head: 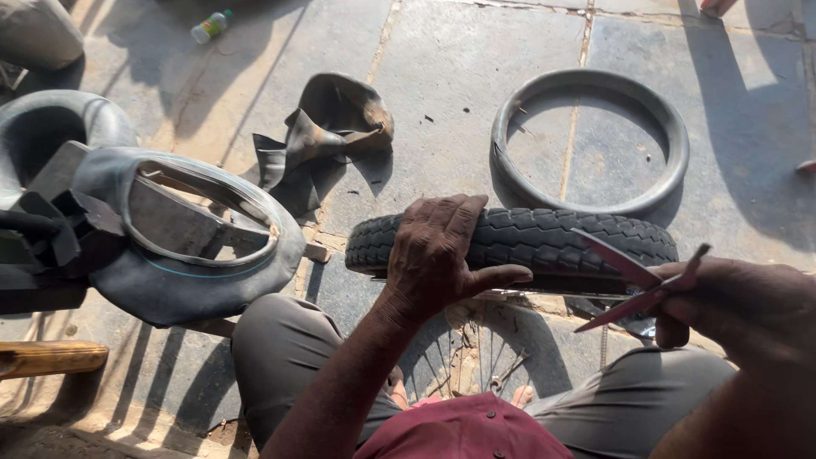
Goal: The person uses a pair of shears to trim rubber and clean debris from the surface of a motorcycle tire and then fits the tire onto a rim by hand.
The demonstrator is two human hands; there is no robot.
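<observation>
Scissors (636, 285), red-handled and spread open, sit gripped in the right hand (748, 310) at the frame's right edge. Left hand (438, 255) lies flat, grasping nothing, on the black treaded rubber tyre (544, 238) of the spoked wheel at centre. Judging by this, a cutting step is underway; steadying the tyre matters.

We count two hands: our left hand (438, 255) and our right hand (748, 310). One pair of scissors (633, 285). One treaded tyre (544, 238) on its spoked wheel (476, 348). One loose rubber ring (591, 140). One crumpled tube piece (327, 136). One plastic bottle (211, 25). One wooden handle (51, 357).
</observation>
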